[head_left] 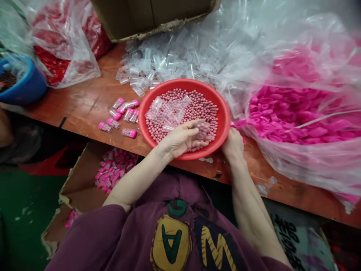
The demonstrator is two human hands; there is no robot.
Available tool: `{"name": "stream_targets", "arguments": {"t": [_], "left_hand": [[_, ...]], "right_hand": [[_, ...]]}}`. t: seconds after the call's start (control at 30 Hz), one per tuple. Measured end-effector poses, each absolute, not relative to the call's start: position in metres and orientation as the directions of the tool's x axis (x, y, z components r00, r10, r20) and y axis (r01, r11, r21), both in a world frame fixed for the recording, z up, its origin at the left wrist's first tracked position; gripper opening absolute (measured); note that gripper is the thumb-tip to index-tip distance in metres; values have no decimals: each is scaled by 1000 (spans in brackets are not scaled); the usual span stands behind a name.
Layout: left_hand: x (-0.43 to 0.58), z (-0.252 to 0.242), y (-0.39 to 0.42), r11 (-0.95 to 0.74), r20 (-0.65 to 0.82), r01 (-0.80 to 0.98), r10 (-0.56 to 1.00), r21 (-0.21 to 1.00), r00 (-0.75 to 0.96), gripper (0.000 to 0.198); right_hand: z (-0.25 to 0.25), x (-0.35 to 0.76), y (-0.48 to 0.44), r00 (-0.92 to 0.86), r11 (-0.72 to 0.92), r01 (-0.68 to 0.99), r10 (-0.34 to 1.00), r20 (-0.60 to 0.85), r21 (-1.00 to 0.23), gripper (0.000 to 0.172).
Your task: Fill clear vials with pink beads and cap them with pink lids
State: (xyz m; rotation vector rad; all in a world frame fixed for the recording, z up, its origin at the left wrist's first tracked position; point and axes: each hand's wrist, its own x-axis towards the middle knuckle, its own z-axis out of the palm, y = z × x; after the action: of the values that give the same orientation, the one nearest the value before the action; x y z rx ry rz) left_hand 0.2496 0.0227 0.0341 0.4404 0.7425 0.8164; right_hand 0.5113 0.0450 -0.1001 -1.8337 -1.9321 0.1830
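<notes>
A red plastic bowl [222, 113] sits at the table's near edge, full of small pink beads [200, 107] with several clear little containers [169, 111] lying on top. My left hand [183, 137] is over the bowl's near side, fingers curled round a clear container [203, 130] held among the beads. My right hand [233, 145] rests just outside the bowl's right rim, next to a big clear bag of bright pink caps [284, 113]; its fingers are closed, and what they hold is hidden.
Filled pink-capped containers [124, 116] lie left of the bowl. A heap of empty clear containers [158, 66] lies behind it, before a cardboard box [146, 19]. A bag of red parts [59, 41] and a blue tub [24, 84] stand far left. A carton [113, 171] below holds finished pieces.
</notes>
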Motion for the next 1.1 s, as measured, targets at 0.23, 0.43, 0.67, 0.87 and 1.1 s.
{"name": "stream_targets", "arguments": {"t": [0.23,0.43,0.67,0.87,1.1], "left_hand": [[247,35,17,641,-320,-591,763,490,562,37],[255,29,11,612,-363,-602,790,513,494,18],[259,24,9,552,-385,-633,833,543,397,13],[257,16,7,493,-309,-655,870,573,384,24],[256,19,7,520,-320,-613,853,595,412,24]], "right_hand": [[-71,514,41,557,117,161,809,188,-980,27],[-3,481,19,246,127,-270,967,59,-954,33],[10,451,2,-82,132,46,988,128,-990,25],[17,449,-3,-248,390,418,918,310,-820,46],[16,442,-4,-25,462,576,834,551,-674,35]]}}
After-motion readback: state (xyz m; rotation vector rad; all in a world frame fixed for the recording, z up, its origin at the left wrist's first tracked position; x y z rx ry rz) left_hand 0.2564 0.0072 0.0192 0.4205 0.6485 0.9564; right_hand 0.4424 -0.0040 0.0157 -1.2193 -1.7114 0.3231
